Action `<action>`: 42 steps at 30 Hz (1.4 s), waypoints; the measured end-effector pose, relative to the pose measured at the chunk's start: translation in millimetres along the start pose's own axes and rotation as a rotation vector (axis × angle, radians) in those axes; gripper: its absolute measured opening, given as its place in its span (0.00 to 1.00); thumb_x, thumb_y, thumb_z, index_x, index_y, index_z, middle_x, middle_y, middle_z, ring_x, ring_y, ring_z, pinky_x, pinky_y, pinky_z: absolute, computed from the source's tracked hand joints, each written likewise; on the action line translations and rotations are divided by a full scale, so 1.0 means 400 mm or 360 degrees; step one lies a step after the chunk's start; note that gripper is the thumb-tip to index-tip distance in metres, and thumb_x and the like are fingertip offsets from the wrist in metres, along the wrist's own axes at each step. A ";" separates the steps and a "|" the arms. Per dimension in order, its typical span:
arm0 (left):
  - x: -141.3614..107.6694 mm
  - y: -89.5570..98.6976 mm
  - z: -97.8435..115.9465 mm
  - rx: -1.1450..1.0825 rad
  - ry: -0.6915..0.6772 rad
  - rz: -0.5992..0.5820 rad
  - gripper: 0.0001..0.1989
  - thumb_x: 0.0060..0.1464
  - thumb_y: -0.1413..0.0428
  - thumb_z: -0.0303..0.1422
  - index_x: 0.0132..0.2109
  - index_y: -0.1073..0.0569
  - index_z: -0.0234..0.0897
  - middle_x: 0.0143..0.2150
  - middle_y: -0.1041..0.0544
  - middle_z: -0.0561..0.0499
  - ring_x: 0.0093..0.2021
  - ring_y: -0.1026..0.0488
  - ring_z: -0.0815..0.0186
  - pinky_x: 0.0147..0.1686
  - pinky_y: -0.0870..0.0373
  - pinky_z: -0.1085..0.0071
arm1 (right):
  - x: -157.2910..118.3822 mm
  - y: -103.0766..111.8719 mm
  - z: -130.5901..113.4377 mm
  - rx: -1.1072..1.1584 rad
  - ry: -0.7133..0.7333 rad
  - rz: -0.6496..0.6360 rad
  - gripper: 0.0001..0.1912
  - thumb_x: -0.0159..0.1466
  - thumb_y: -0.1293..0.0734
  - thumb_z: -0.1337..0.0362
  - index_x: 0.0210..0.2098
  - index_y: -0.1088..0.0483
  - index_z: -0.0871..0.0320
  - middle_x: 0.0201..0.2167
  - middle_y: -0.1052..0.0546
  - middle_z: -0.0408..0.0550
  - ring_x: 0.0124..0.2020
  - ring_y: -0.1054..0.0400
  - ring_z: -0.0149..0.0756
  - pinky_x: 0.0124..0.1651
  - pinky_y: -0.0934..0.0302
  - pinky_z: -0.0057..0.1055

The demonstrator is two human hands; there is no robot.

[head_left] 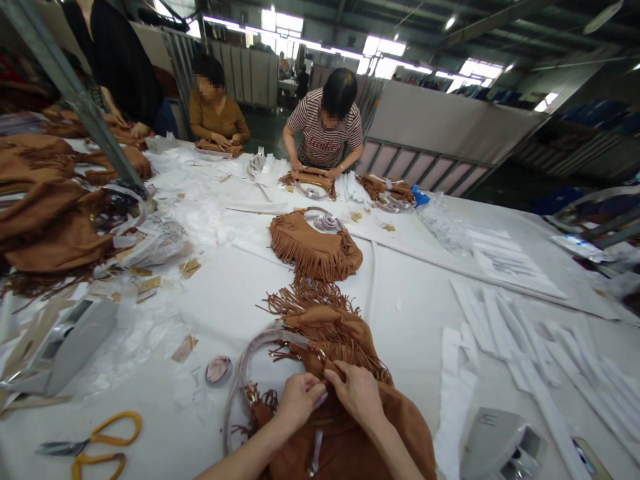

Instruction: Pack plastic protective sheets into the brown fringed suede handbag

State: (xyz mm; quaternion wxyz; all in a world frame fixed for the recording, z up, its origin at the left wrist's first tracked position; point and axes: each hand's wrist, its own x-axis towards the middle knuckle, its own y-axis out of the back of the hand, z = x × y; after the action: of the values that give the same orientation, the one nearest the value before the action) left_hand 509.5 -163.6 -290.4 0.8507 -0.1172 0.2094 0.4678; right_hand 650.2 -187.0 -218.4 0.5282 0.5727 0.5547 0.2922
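Observation:
A brown fringed handbag point(400, 427) lies at the near edge of the table, right under my hands. Its curved handle point(243, 360) is wrapped in clear plastic and arches out to the left. My left hand point(299, 401) is closed in a pinch over the bag's opening; a small pale bit shows at the fingertips, too small to name. My right hand point(359, 395) grips the bag's edge beside the gold-coloured hardware at the handle's end. A zip pull point(317, 450) with a pale wrapping hangs just below. Beyond, a second fringed handbag point(313, 243) rests on the table.
Orange-handled scissors point(113, 437) and a small round container point(218, 370) lie to the left. Tape dispensers stand at left point(75, 340) and right point(500, 443). White strips point(530, 360) spread rightward. Brown bags point(55, 213) are piled left of a metal post point(75, 87). Co-workers point(325, 127) handle bags opposite.

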 end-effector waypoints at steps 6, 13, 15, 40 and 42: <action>-0.012 0.002 0.013 -0.0103 -0.0194 0.0144 0.16 0.47 0.47 0.44 0.26 0.26 0.34 0.23 0.28 0.52 0.26 0.34 0.68 0.28 0.38 0.73 | -0.010 0.003 -0.003 -0.0038 0.0063 0.0014 0.18 0.64 0.44 0.52 0.38 0.27 0.53 0.32 0.20 0.52 0.37 0.27 0.45 0.36 0.43 0.32; -0.031 -0.014 -0.014 -0.0568 0.0142 -0.0063 0.28 0.45 0.48 0.55 0.34 0.28 0.31 0.23 0.29 0.51 0.21 0.35 0.70 0.22 0.40 0.74 | -0.018 0.002 -0.007 -0.0009 0.0047 0.0003 0.18 0.64 0.44 0.53 0.35 0.27 0.53 0.31 0.21 0.50 0.35 0.27 0.43 0.34 0.44 0.31; -0.040 -0.006 -0.026 -0.0667 0.0121 -0.0193 0.27 0.42 0.44 0.53 0.37 0.29 0.31 0.26 0.27 0.50 0.24 0.33 0.71 0.25 0.39 0.75 | -0.020 0.001 -0.007 0.0016 0.0030 0.0001 0.18 0.64 0.45 0.52 0.36 0.26 0.53 0.31 0.21 0.50 0.35 0.27 0.43 0.34 0.44 0.31; -0.028 -0.003 0.002 0.0045 -0.0225 0.0055 0.08 0.43 0.42 0.36 0.27 0.28 0.34 0.23 0.29 0.54 0.26 0.34 0.68 0.28 0.41 0.73 | -0.038 -0.007 -0.009 -0.0022 -0.0023 0.0028 0.19 0.63 0.43 0.52 0.44 0.27 0.54 0.35 0.21 0.52 0.39 0.28 0.46 0.42 0.40 0.36; -0.033 -0.004 0.008 0.0165 -0.0242 0.0096 0.08 0.44 0.43 0.35 0.26 0.28 0.34 0.23 0.29 0.55 0.27 0.34 0.68 0.29 0.42 0.74 | -0.040 -0.008 -0.011 -0.0044 -0.0025 0.0033 0.19 0.63 0.43 0.52 0.43 0.27 0.53 0.34 0.21 0.51 0.38 0.28 0.47 0.41 0.40 0.37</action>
State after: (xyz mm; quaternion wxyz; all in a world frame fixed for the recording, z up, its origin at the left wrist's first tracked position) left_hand 505.2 -173.1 -281.2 0.8546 -0.0310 0.1716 0.4891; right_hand 641.8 -201.5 -216.2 0.5373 0.5733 0.5404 0.3010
